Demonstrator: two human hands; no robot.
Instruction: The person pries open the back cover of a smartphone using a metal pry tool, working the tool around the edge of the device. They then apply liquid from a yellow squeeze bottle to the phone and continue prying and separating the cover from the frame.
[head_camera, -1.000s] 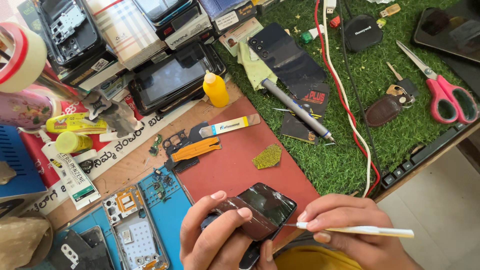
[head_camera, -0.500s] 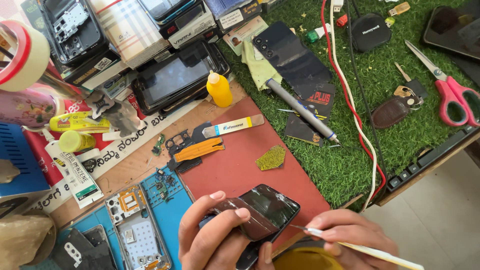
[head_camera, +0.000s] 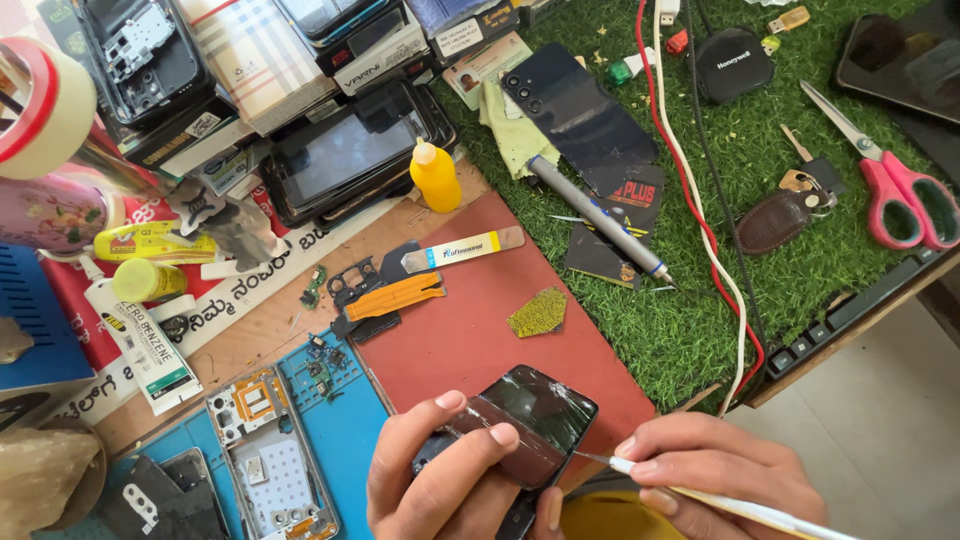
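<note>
The phone (head_camera: 535, 425) with its cracked dark screen sits at the near edge of the red mat (head_camera: 480, 330), close to the bottom of the view. The left hand (head_camera: 440, 480) is curled around it, thumb and forefinger pressed on the glass. The right hand (head_camera: 720, 470) pinches a thin white tool (head_camera: 740, 508), whose fine tip touches the phone's right edge. The phone's long axis runs diagonally, its upper end pointing up and to the right towards the green turf (head_camera: 700, 240).

The bench's edge runs slantwise just right of the right hand, with bare floor (head_camera: 880, 430) beyond it. The red mat above the phone offers the most open room, holding only a small yellow-green scrap (head_camera: 538, 312) and a flat pry tool (head_camera: 465, 248). To the left a blue mat (head_camera: 345, 420) carries a stripped phone frame (head_camera: 270, 450), and stacked phones (head_camera: 350, 150) crowd the far side.
</note>
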